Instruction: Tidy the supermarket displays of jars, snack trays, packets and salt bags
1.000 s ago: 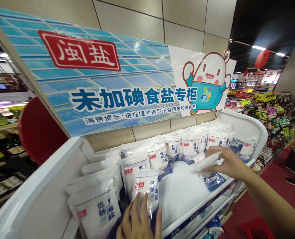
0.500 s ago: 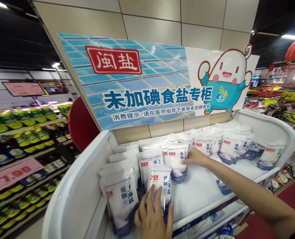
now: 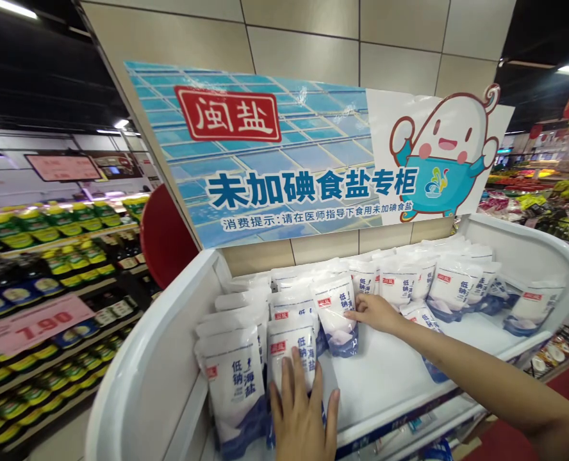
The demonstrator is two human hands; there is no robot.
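Observation:
White salt bags with blue print stand in rows in a white display bin (image 3: 154,358). My left hand (image 3: 304,413) lies flat, fingers spread, against the front of a salt bag (image 3: 291,349) at the bin's near edge. My right hand (image 3: 375,314) reaches across from the right. Its fingers rest on the side of a second salt bag (image 3: 335,310) standing in the middle row. Neither bag is lifted off the white floor of the bin.
A blue and white sign (image 3: 294,160) with a cartoon mascot stands behind the bin. Shelves of green and yellow packets (image 3: 39,256) and a pink price tag (image 3: 32,326) fill the left aisle. Produce racks (image 3: 553,198) sit at the far right.
My right hand carried a bag from the bin's right side to the middle row and now steadies it upright there. The view swung right. My left hand stays on the front bag.

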